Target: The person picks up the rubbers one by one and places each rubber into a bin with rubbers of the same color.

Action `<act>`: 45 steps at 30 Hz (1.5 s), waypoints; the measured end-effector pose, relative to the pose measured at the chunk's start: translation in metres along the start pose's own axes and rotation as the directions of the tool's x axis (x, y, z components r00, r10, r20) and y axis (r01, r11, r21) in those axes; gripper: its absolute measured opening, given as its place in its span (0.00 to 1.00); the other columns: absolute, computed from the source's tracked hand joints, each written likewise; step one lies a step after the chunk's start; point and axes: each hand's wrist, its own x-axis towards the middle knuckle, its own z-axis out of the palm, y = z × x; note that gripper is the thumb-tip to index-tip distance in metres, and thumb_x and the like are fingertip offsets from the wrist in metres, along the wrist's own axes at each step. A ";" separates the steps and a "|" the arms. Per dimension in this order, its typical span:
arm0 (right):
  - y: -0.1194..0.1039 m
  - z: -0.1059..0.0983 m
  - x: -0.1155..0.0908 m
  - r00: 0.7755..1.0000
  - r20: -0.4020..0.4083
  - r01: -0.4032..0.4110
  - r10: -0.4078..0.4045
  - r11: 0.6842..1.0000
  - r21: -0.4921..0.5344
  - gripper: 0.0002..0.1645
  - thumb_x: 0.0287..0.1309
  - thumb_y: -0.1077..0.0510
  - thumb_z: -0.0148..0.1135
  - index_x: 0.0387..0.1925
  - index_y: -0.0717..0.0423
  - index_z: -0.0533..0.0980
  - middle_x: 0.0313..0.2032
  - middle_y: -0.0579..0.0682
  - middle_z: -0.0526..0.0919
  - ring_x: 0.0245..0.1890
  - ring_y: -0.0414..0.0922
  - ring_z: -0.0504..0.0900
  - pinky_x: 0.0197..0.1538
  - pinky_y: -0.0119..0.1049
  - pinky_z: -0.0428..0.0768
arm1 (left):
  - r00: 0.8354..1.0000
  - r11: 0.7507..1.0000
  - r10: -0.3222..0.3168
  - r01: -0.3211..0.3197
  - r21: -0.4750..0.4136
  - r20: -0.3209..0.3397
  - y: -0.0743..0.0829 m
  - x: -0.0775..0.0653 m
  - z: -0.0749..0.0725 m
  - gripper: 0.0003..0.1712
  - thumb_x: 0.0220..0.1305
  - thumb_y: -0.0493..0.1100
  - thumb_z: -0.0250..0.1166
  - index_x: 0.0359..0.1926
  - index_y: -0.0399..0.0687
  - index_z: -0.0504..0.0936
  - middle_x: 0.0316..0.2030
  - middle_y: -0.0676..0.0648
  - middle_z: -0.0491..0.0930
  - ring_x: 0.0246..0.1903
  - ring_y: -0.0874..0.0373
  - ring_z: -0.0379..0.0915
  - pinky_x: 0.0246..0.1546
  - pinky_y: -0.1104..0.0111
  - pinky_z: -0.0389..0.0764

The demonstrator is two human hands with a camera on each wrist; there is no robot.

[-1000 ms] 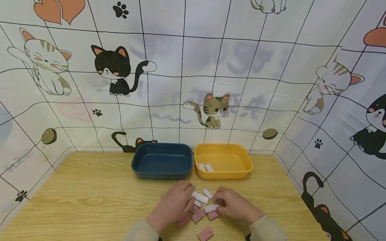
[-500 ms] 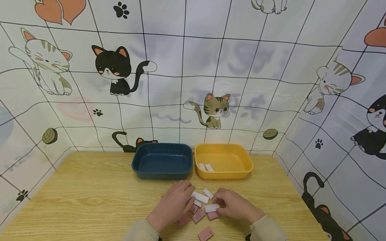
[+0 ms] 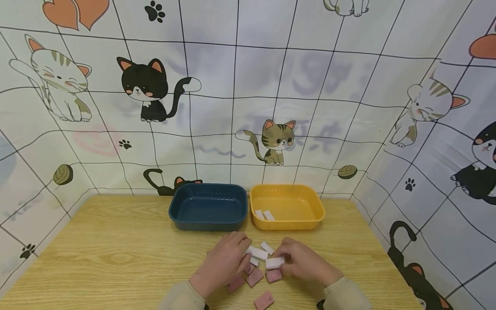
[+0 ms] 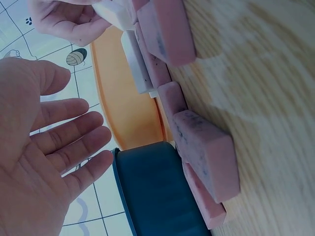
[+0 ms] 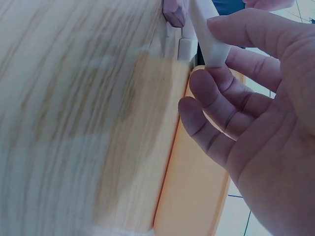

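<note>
My right hand (image 3: pixel 306 261) pinches a small white rectangular block (image 3: pixel 273 263) between thumb and fingers, just above a pink block (image 3: pixel 274 276). In the right wrist view the thumb presses on the same white block (image 5: pixel 210 37). My left hand (image 3: pixel 224 262) hovers over the left side of the pile, palm facing inward. Its fingers look loosely extended and hold nothing in the left wrist view, apart from the pink blocks (image 4: pixel 204 152) with dark smudges. Other white blocks (image 3: pixel 257 253) lie between the hands, partly hidden by the left hand.
Behind the pile stand a dark blue tray (image 3: pixel 209 226) and, to its right, a yellow tray (image 3: pixel 294 224) with two white blocks (image 3: pixel 268 215) inside. A lone pink block (image 3: pixel 264 300) lies toward the front on the wooden table (image 3: pixel 116 249). A cat-patterned cloth surrounds the table.
My right hand has lifted the white block slightly and shifted it a little to the right, uncovering more of the pink block beneath. The left hand has stayed in place.
</note>
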 end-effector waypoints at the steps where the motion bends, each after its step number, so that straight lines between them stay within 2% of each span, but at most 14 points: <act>1: 0.001 0.000 0.000 1.000 -0.006 0.007 -0.007 1.000 0.001 0.11 0.56 0.63 0.72 0.42 0.51 0.86 0.35 0.40 0.76 0.34 0.34 0.73 0.38 0.29 0.74 | 1.000 1.000 -0.001 0.001 0.001 0.002 0.000 0.000 0.000 0.12 0.72 0.46 0.64 0.49 0.45 0.85 0.46 0.50 0.80 0.47 0.56 0.77 0.52 0.60 0.80; 7: 0.004 -0.004 0.001 0.996 -0.065 0.054 -0.055 0.999 -0.006 0.10 0.58 0.64 0.71 0.41 0.52 0.85 0.35 0.41 0.77 0.34 0.36 0.74 0.37 0.30 0.75 | 1.000 1.000 0.000 0.000 -0.010 0.000 0.000 0.001 0.001 0.11 0.72 0.46 0.64 0.49 0.45 0.85 0.46 0.50 0.80 0.47 0.56 0.76 0.52 0.60 0.80; 15: 0.001 -0.008 0.003 0.985 -0.172 0.017 -0.023 0.999 -0.037 0.10 0.57 0.65 0.70 0.41 0.52 0.84 0.35 0.41 0.75 0.35 0.39 0.76 0.38 0.31 0.77 | 1.000 1.000 0.014 -0.014 -0.013 -0.015 0.000 0.001 0.002 0.11 0.73 0.46 0.63 0.48 0.46 0.85 0.45 0.51 0.80 0.47 0.56 0.77 0.50 0.60 0.80; 24: 0.006 -0.009 0.008 0.940 -0.335 0.036 -0.068 0.994 -0.102 0.10 0.57 0.65 0.72 0.41 0.54 0.84 0.35 0.41 0.76 0.33 0.40 0.75 0.35 0.31 0.76 | 1.000 1.000 0.013 -0.013 -0.006 -0.019 0.001 0.004 0.003 0.12 0.73 0.46 0.63 0.49 0.45 0.85 0.46 0.51 0.80 0.48 0.56 0.77 0.51 0.60 0.80; 32: 0.007 -0.012 0.017 0.889 -0.455 -0.001 -0.059 0.991 -0.131 0.11 0.53 0.66 0.76 0.38 0.54 0.84 0.34 0.41 0.74 0.33 0.39 0.74 0.35 0.31 0.76 | 1.000 0.999 0.006 -0.006 -0.032 -0.011 0.002 0.009 0.005 0.13 0.74 0.46 0.61 0.51 0.45 0.84 0.47 0.50 0.80 0.47 0.56 0.76 0.48 0.61 0.80; 37: 0.008 -0.014 0.023 0.866 -0.499 -0.028 -0.041 0.991 -0.129 0.12 0.51 0.67 0.77 0.38 0.57 0.84 0.33 0.43 0.75 0.32 0.39 0.73 0.34 0.31 0.76 | 1.000 0.999 0.010 -0.011 -0.043 -0.015 0.002 0.013 0.007 0.13 0.75 0.46 0.61 0.51 0.45 0.84 0.46 0.51 0.79 0.46 0.57 0.75 0.47 0.62 0.79; 45: 0.011 -0.020 0.030 0.851 -0.526 -0.075 -0.001 0.989 -0.123 0.11 0.52 0.68 0.76 0.38 0.58 0.85 0.33 0.46 0.76 0.32 0.42 0.74 0.34 0.31 0.76 | 0.997 0.998 0.036 -0.038 -0.042 -0.063 0.002 0.019 0.009 0.09 0.74 0.45 0.62 0.48 0.47 0.83 0.44 0.52 0.79 0.43 0.57 0.73 0.44 0.63 0.77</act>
